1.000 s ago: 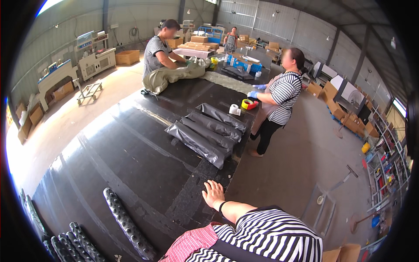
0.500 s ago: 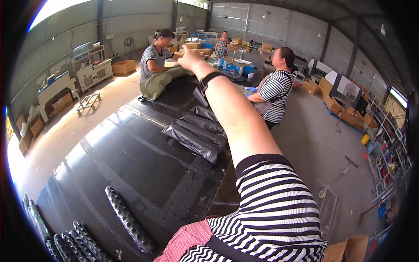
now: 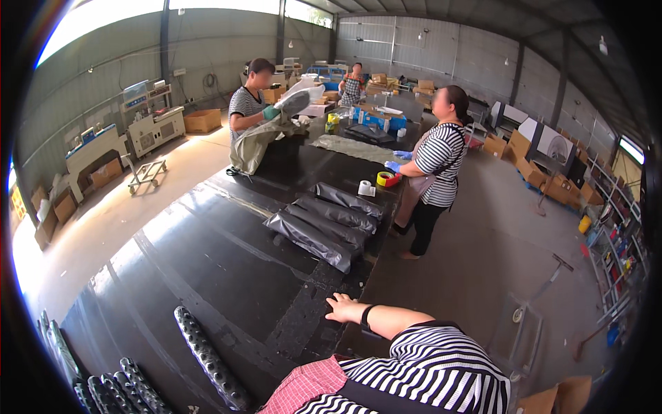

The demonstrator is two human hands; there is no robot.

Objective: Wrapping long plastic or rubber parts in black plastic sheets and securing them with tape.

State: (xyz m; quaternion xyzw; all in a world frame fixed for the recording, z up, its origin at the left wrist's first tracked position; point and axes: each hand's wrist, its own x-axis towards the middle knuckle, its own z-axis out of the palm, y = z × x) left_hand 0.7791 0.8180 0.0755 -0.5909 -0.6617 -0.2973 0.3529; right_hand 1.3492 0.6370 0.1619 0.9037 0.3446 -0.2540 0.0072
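Note:
My right hand (image 3: 340, 308) hovers at or rests on the right edge of the black table (image 3: 227, 276), fingers spread and nothing in them. Whether it touches the tabletop I cannot tell. Just beyond it lie several dark grey plastic-wrapped packages (image 3: 317, 238), side by side. A long black bundle with a bumpy, shiny wrap (image 3: 207, 355) lies alone nearer to me. More bumpy black bundles (image 3: 121, 386) sit together at the lower left. My left hand is out of the picture.
A co-worker (image 3: 441, 159) in blue gloves stands at the table's right side, by a tape roll (image 3: 388, 179) and a white roll (image 3: 366, 188). Across the table, another person (image 3: 248, 107) holds green cloth (image 3: 258, 145) and a clear bag. A wheeled frame (image 3: 527, 331) stands on the floor at right.
My right arm has dropped from stretching far forward over the table to its near right edge. The person across has lifted a clear bag. The rolls by the co-worker have come into sight.

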